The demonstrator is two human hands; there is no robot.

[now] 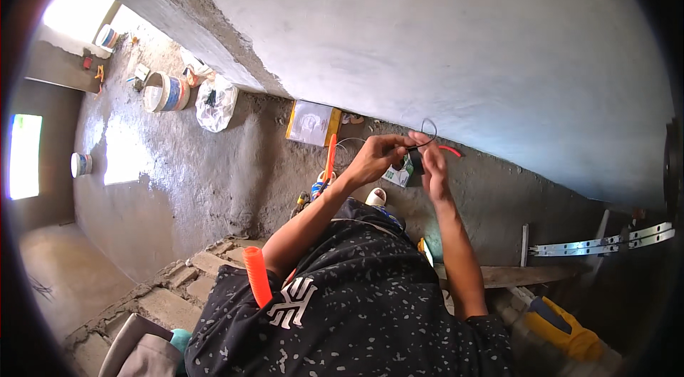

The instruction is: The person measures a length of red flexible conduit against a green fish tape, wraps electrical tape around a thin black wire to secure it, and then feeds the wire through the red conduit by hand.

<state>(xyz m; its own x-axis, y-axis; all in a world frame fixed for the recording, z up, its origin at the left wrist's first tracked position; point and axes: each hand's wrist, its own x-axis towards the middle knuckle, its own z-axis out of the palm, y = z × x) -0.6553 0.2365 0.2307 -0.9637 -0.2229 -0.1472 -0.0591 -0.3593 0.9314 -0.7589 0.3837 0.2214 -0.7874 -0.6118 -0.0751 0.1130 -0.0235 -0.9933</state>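
Note:
In front of the wall, my left hand (385, 154) is closed with thumb and fingers pinching a thin dark wire (432, 123). The wire bends up in a small loop above my right hand (434, 167). That hand is raised beside the left, its slightly blurred fingers stretched upward and touching or very near the wire. A paler thin strand (349, 139) curves out on the left hand's other side. Behind my left forearm stands an orange tube (330, 156). Below my hands lies a small white and green box (400, 175), partly covered by a dark round thing.
An orange corrugated conduit (257, 277) sticks up beside my left upper arm. Against the wall lies a plastic-covered yellow-edged package (313, 123). Left are a white bag (216, 103) and a bucket (166, 92); right, a metal ladder-like rail (577, 246) and a wooden plank (513, 276).

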